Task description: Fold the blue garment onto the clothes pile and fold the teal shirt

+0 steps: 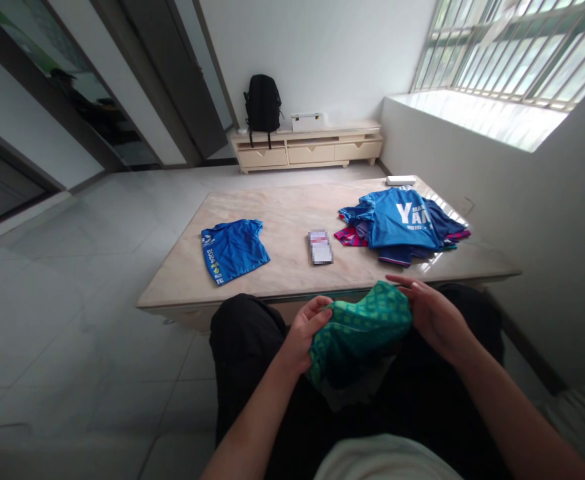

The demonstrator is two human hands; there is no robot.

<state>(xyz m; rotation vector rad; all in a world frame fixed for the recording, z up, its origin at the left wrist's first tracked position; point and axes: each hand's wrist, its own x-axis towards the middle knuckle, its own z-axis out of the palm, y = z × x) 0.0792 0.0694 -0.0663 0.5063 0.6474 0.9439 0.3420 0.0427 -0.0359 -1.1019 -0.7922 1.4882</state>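
Hands (308, 330) (435, 313) bunching soft green checked garment (360, 330) on lap

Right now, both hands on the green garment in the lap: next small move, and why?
Probably lift the green garment onto the bare table edge and spread it. Left hand and right hand hold it bunched over the lap; the blue shirt already lies flat, the pile of shirts sits right.

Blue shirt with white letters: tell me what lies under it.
The blue shirt with white letters tops a pile of garments; pink and navy edges show, the rest is covered.
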